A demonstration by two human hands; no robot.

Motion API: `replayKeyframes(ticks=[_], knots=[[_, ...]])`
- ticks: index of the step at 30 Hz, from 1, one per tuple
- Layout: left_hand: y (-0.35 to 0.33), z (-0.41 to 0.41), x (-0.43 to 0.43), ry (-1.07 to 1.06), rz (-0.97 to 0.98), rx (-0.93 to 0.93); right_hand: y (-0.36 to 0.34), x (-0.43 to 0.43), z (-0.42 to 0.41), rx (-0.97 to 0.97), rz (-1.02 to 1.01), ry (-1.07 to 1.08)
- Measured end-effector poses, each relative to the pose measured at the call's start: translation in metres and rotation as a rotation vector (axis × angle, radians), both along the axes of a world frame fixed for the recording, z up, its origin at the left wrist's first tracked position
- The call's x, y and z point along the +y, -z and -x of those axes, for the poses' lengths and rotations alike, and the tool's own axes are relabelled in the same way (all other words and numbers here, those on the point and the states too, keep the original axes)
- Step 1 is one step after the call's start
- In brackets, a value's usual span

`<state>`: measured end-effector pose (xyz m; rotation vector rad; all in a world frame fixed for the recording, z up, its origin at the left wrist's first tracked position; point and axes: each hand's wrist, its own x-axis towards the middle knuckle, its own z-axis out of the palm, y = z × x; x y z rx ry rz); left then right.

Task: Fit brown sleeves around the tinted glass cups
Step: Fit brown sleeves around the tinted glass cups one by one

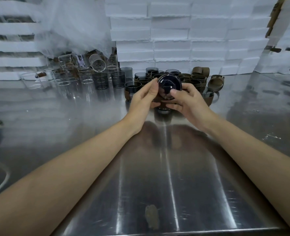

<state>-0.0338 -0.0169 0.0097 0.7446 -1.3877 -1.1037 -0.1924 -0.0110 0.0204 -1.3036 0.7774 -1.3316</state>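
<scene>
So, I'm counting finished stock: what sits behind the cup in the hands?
Behind the held cup stand sleeved tinted cups, loose brown sleeves to their right, then white foam boxes. The left hand, right hand and cup hide the cluster's middle.

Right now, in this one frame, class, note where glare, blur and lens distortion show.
Head view: glare streaks run down the steel table; a highlight sits on the base of the held cup; the foam boxes bow slightly from wide-angle distortion; the clear glasses at left look soft.

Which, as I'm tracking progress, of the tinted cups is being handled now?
The tinted cup held in the left hand and right hand, base toward the camera; the other cups stand upright on the table.
</scene>
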Motion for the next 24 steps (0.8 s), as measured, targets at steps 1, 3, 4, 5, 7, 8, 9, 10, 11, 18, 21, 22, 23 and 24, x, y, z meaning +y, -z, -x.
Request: replayKeyframes(ticks=[1,3,4,5,7,8,9,10,11,18,21,22,23,24], knots=[[0.000,-0.001,-0.001,0.010,-0.002,0.002,0.001,0.000,0.000,-0.003,0.009,-0.021],[0.001,-0.001,-0.002,0.026,-0.018,0.008,0.003,-0.001,0.001,-0.011,0.014,-0.055],[0.001,-0.001,-0.003,0.025,-0.030,0.017,0.003,-0.002,0.002,-0.021,0.012,-0.070],[0.001,-0.001,-0.004,0.020,-0.040,0.024,0.004,-0.003,0.003,-0.036,0.006,-0.086],[0.003,-0.002,-0.008,0.018,-0.048,0.024,0.003,-0.004,0.006,-0.067,-0.017,-0.115],[0.004,-0.001,-0.008,0.020,-0.045,0.018,0.003,-0.004,0.007,-0.082,-0.032,-0.126],[0.005,0.000,-0.009,0.022,-0.039,0.010,0.003,-0.005,0.008,-0.095,-0.046,-0.136],[0.005,0.000,-0.009,0.023,-0.033,0.003,0.003,-0.005,0.009,-0.101,-0.060,-0.143],[0.006,0.001,-0.009,0.020,-0.027,-0.002,0.003,-0.004,0.009,-0.100,-0.071,-0.147],[0.007,0.000,-0.010,0.032,-0.012,-0.020,0.002,-0.003,0.010,-0.106,-0.059,-0.147],[0.006,0.002,-0.010,0.038,-0.009,-0.004,0.001,-0.004,0.011,-0.135,-0.058,-0.148],[0.006,0.002,-0.010,0.038,-0.007,-0.002,0.001,-0.004,0.011,-0.145,-0.062,-0.149],[0.007,0.003,-0.009,0.036,-0.003,-0.003,0.000,-0.004,0.012,-0.152,-0.065,-0.151],[0.007,0.003,-0.009,0.037,0.005,-0.005,0.001,-0.004,0.012,-0.157,-0.068,-0.153]])
